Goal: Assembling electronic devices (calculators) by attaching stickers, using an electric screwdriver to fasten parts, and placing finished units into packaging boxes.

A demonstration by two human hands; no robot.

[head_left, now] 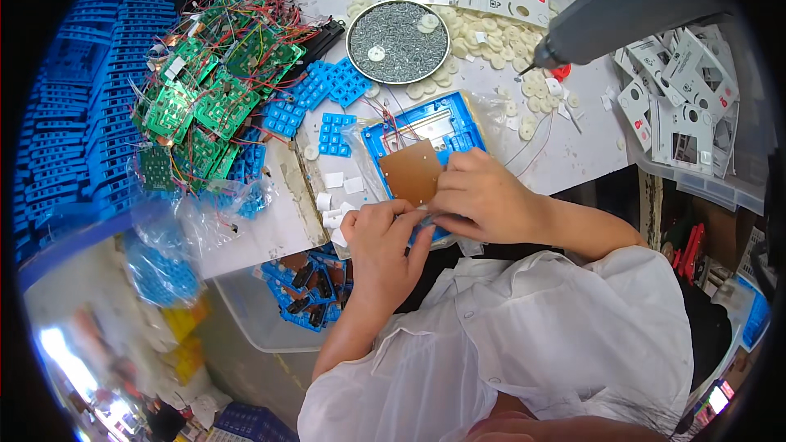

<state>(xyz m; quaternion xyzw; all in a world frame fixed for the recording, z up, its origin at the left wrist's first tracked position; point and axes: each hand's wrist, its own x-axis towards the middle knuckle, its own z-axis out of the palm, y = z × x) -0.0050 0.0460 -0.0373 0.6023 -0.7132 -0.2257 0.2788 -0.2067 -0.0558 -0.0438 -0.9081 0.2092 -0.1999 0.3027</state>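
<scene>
In front of me a blue plastic casing point(469, 124) lies open on the table, with thin wires at its far left. A plain brown circuit board point(408, 170) rests tilted over its near left part. My left hand point(381, 237) is at the casing's near edge, thumb and fingers bent together. My right hand point(483, 203) lies over the casing's right side, its fingers curled and pinched close to the left fingertips. Whatever sits between the fingertips is too small and covered to name. Left of the casing is a blue rubber keypad point(336, 134).
A round tin of screws point(398, 41) stands behind the casing, beside many cream discs point(479, 33). Green circuit boards with wires point(217, 82) are heaped at left. A grey power screwdriver point(630, 12) hangs at upper right. White printed panels point(684, 90) fill a bin at right.
</scene>
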